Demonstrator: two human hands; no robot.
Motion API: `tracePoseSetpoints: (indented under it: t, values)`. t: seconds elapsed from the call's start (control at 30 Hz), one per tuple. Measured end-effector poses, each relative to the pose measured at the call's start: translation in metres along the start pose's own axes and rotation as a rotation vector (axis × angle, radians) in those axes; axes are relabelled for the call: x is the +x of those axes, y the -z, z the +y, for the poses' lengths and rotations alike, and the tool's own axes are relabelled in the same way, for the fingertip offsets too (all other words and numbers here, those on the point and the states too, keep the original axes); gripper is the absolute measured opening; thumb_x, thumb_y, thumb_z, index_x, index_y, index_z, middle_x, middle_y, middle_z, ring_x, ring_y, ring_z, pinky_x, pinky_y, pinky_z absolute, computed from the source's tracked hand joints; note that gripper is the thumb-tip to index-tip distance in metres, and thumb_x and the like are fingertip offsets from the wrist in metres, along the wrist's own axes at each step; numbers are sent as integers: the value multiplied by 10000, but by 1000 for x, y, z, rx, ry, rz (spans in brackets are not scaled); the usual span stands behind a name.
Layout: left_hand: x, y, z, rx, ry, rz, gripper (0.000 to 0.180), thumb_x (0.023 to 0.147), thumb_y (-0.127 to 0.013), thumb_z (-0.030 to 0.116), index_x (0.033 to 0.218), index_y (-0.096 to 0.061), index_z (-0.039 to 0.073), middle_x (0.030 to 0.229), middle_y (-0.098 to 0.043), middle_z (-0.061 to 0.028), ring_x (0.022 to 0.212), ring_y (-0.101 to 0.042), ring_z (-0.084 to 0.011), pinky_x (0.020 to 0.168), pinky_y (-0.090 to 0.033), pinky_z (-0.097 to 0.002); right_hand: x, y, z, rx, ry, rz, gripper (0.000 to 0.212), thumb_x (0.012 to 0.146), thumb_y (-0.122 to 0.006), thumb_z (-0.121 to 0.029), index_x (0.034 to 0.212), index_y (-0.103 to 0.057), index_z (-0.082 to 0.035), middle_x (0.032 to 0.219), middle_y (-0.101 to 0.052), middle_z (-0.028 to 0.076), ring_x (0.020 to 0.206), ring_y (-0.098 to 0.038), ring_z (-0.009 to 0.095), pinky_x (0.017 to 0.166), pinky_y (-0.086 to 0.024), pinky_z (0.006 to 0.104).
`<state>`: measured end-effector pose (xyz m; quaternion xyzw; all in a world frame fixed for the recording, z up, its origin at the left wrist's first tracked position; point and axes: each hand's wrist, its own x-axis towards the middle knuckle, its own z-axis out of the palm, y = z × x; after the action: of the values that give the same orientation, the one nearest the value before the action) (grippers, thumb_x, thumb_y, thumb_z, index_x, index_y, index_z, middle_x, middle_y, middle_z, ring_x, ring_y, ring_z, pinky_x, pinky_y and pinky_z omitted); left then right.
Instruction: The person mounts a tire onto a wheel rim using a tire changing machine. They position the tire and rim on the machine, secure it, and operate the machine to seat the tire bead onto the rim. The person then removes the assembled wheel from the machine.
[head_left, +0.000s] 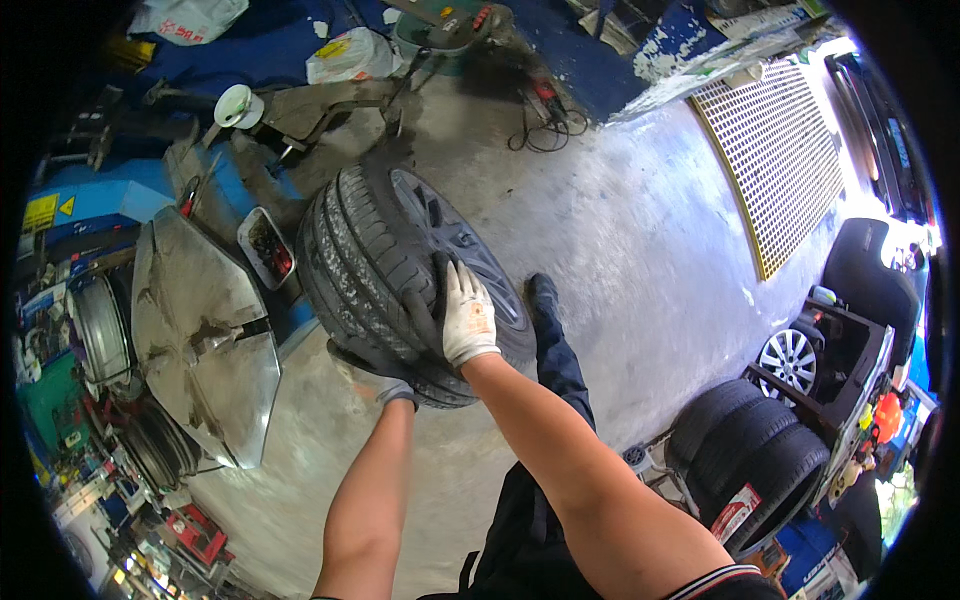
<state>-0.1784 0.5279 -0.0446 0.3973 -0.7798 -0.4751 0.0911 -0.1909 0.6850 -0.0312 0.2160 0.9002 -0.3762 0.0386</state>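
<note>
A car wheel (pixel 365 265), a black grooved tyre on a dark multi-spoke rim, stands tilted in front of me above the grey floor. Pale scuffs run along its tread. My right hand (pixel 468 315), in a white and dark work glove, grips the tyre's near right edge, its fingers along the sidewall and the dark thumb side against the tread. On the lower left of the tread, my left hand (pixel 372 378) holds the wheel from below in a similar glove. Its fingertips are partly hidden by the tyre.
Left of the wheel is a tyre-changing machine with a metal turntable (pixel 205 330) and a small tray (pixel 266 248). Several tyres (pixel 750 440) stand at right by a dark cart (pixel 855 375). A yellow-edged grating (pixel 770 165) lies far right; a cable (pixel 548 130) lies ahead.
</note>
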Motion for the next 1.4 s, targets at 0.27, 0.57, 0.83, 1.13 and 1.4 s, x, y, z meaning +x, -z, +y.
tracePoseSetpoints:
  t: [0.27,0.57,0.83,1.13,1.4]
  values:
    - [9,-3,-8,-94,-174,68,662,954,-724,284,1504,-507,-15,1528,-552,-180,1390,-534,-322,1161,-414,-445,2,6,-7,1,-83,-68,789,940,-660,-363,1560,-391,43,1585,-446,269,1466,-435,409,1238,-325,466]
    - [14,4,-17,199,-421,53,733,921,-730,333,1520,-483,-9,1518,-538,-197,1397,-513,-345,1191,-379,-438,-1,0,2,-31,-51,-87,756,940,-619,-249,1582,-345,43,1600,-407,297,1465,-421,442,1240,-321,482]
    - [14,-7,9,203,-216,-31,612,1012,-617,239,1563,-451,30,1573,-498,-169,1449,-471,-317,1221,-355,-401,15,-1,-8,-38,-47,-67,700,928,-532,-79,1596,-344,17,1603,-425,260,1459,-444,410,1237,-340,458]
    - [51,-20,-14,388,-497,30,656,989,-646,279,1539,-456,-24,1530,-511,-235,1399,-493,-404,1193,-391,-465,43,-5,-21,-177,-115,-244,780,915,-585,-102,1619,-273,21,1654,-362,212,1513,-377,367,1269,-290,428]
    - [33,-41,64,689,-887,-379,542,934,-516,105,1471,-562,57,1551,-471,-274,1434,-435,-486,1232,-283,-614,101,9,16,970,-340,-391,496,1088,-449,-184,1540,-489,19,1471,-612,141,1303,-582,316,1112,-458,427]
